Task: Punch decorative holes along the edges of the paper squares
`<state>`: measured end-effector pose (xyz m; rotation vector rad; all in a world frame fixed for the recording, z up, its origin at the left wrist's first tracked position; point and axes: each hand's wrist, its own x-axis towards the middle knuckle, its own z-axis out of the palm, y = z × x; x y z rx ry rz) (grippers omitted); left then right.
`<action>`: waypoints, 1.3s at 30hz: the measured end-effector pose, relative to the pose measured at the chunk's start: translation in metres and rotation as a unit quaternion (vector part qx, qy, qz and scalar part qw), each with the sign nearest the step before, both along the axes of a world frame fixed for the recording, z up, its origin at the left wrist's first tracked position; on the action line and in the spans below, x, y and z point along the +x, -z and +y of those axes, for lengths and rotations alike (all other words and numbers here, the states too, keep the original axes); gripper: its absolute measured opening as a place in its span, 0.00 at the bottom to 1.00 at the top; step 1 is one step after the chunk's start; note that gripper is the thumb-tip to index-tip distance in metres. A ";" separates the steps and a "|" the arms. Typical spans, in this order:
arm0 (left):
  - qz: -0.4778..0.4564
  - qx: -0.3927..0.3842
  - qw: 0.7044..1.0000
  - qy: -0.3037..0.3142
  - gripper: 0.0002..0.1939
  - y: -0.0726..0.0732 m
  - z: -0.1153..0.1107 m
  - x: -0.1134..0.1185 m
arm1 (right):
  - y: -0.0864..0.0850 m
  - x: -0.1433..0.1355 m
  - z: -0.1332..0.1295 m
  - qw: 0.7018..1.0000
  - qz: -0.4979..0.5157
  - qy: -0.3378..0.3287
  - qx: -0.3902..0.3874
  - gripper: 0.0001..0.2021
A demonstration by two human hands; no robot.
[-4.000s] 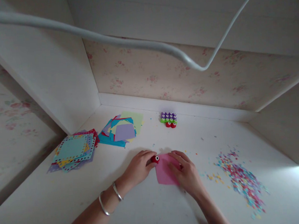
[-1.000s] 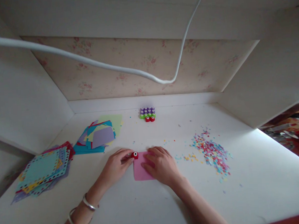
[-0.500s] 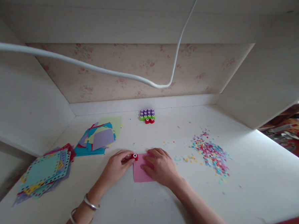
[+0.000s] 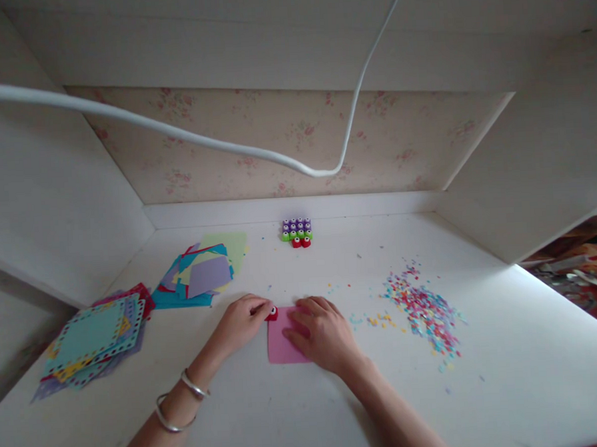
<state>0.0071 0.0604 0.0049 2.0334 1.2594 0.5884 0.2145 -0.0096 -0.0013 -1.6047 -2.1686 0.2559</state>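
A small red craft punch [image 4: 272, 313] sits at the upper left corner of a square of pink paper [image 4: 279, 344]. My left hand [image 4: 244, 323] grips the punch from its left side, thumb and fingers closed at it; a white top with a dark mark shows beyond the fingertips. Two silver bangles circle the left wrist. Lying flat over the right part of the paper, my right hand [image 4: 324, 332] presses it to the white table [image 4: 289, 417] with fingers spread. The paper's right edge is hidden under that hand.
Several purple, green and red punches [image 4: 297, 231] stand in rows near the back wall. Loose coloured sheets [image 4: 208, 276] and a stack of hole-edged cards [image 4: 91, 334] lie at the left. Paper confetti [image 4: 423, 307] is scattered at the right. A white cable [image 4: 214, 142] hangs in front.
My left hand has shifted slightly, its fingers and thumb now closer together over the punch. My right hand and the pink paper stay in place. The view has tilted a little.
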 end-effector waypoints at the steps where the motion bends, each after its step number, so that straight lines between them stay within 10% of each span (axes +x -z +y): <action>1: 0.001 -0.003 1.000 -0.001 0.18 0.000 0.000 0.000 | 0.000 0.000 0.000 1.000 0.001 0.000 -0.001 0.12; 39: 0.064 -0.102 0.992 0.031 0.14 0.001 0.027 0.006 | -0.004 -0.006 -0.008 1.000 0.011 0.021 -0.002 0.12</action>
